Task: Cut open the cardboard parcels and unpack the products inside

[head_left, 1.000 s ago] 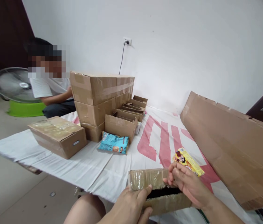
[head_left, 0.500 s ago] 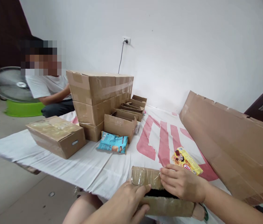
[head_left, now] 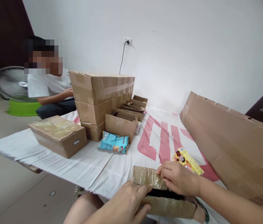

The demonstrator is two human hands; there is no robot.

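A small cardboard box (head_left: 168, 207) with shiny tape on its flaps sits at the near edge of the cloth-covered table. A dark gap shows between its two top flaps. My left hand (head_left: 131, 197) grips the box's left end, index finger and thumb on either side of the gap. With curled fingers, my right hand (head_left: 179, 178) holds the edge of the far flap (head_left: 146, 176). Just beyond that hand lies a yellow snack box (head_left: 188, 161), partly covered by it. Further left is a blue snack packet (head_left: 114, 142).
A taped carton (head_left: 59, 133) stands at the left, beside stacked cartons (head_left: 94, 90). Open cardboard boxes (head_left: 121, 124) line up next to the stack. A large cardboard sheet (head_left: 229, 140) leans at the right. Another person (head_left: 49, 84) sits behind the stack near a fan (head_left: 12, 84).
My right hand's fingers have curled more tightly at the flap, and the hand has shifted slightly left. My left hand keeps its place on the box. The view has turned slightly.
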